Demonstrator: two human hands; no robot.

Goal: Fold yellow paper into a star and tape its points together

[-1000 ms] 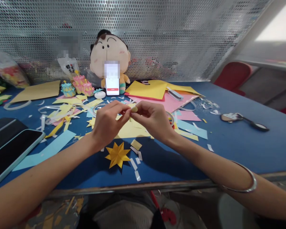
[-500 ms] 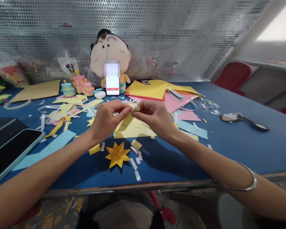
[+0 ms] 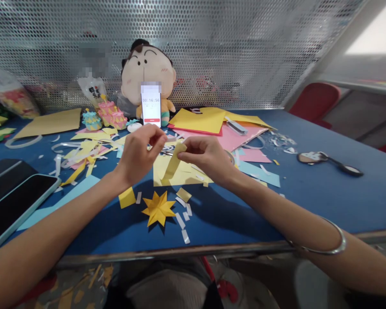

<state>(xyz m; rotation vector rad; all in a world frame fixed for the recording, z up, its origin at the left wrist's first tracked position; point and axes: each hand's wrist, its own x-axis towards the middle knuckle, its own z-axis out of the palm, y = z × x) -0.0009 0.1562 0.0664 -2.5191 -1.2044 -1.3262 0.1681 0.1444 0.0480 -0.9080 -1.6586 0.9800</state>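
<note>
My right hand (image 3: 206, 156) pinches the top of a pale yellow paper strip (image 3: 173, 164), which hangs down at a slant over a yellow sheet (image 3: 197, 174) on the table. Closed in a pinch, my left hand (image 3: 140, 150) is raised just to the left of it. A small whitish sliver (image 3: 171, 139), perhaps tape backing, sticks out from its fingertips. A folded golden-yellow paper star (image 3: 158, 209) with several points lies nearer to me, below both hands. Beside it are a small yellow square (image 3: 184, 195) and several white slips (image 3: 180, 220).
A lit phone (image 3: 151, 107) leans against a plush doll (image 3: 148, 71) at the back. Coloured paper sheets (image 3: 199, 120), a box cutter (image 3: 236, 126) and paper cakes (image 3: 111, 115) stand around. A dark phone (image 3: 22, 206) lies left, keys (image 3: 312, 158) right.
My hands were together at the strip's upper end. My left hand has moved left and up, away from it, with a whitish sliver. The yellow strip now shows hanging from my right hand.
</note>
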